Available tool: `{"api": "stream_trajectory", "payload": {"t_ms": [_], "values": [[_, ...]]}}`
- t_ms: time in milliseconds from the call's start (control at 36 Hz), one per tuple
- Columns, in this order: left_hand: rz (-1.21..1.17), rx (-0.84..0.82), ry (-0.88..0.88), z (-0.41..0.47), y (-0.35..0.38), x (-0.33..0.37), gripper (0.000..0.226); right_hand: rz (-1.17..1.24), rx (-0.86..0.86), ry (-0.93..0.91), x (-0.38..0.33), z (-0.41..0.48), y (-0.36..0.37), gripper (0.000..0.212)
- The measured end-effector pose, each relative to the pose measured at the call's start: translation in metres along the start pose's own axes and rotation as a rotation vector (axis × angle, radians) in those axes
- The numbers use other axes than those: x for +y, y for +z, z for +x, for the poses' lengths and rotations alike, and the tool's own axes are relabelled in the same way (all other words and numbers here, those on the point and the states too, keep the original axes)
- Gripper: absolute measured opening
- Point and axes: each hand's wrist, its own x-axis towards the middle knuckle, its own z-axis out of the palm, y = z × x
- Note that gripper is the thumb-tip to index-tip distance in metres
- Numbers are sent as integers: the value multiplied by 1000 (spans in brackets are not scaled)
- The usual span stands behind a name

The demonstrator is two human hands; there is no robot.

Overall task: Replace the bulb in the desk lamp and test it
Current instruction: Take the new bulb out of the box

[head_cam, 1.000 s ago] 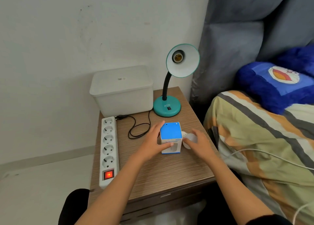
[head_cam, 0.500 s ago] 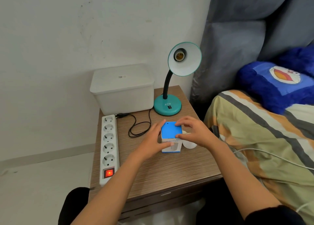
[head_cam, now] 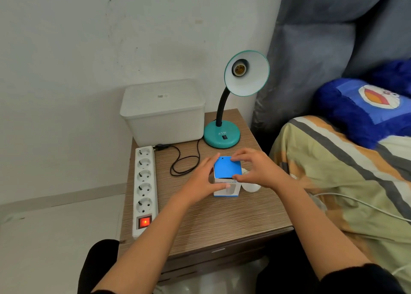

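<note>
A teal desk lamp (head_cam: 222, 136) stands at the back of the wooden nightstand (head_cam: 211, 218), its shade facing me with an empty socket (head_cam: 239, 68). A blue-topped white bulb box (head_cam: 227, 169) stands upright mid-table. My left hand (head_cam: 203, 178) grips the box's left side. My right hand (head_cam: 255, 169) pinches the blue top flap, whose front edge is lifted a little. A white bulb (head_cam: 251, 187) lies on the table just right of the box, partly hidden under my right hand.
A white power strip (head_cam: 144, 182) with a lit red switch (head_cam: 144, 222) lies along the table's left edge; the lamp's black cord (head_cam: 184, 162) is plugged into it. A white lidded bin (head_cam: 164, 111) sits at the back left. A bed with striped blanket (head_cam: 344, 171) adjoins on the right.
My right hand left the loose bulb and rose onto the box's blue top, then began lifting the flap. My left hand kept holding the box.
</note>
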Motion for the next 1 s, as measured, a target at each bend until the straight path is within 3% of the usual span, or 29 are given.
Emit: {"api": "stream_trajectory", "payload": {"t_ms": [389, 806, 1000], "values": [[-34, -28, 13, 0, -7, 0, 94, 11, 392, -258, 4, -18, 18, 28], [-219, 37, 22, -7, 1, 2, 108, 248, 626, -9, -12, 28, 6, 25], [-225, 11, 19, -7, -3, 3, 108, 301, 732, -7, -14, 9, 15, 25]]}}
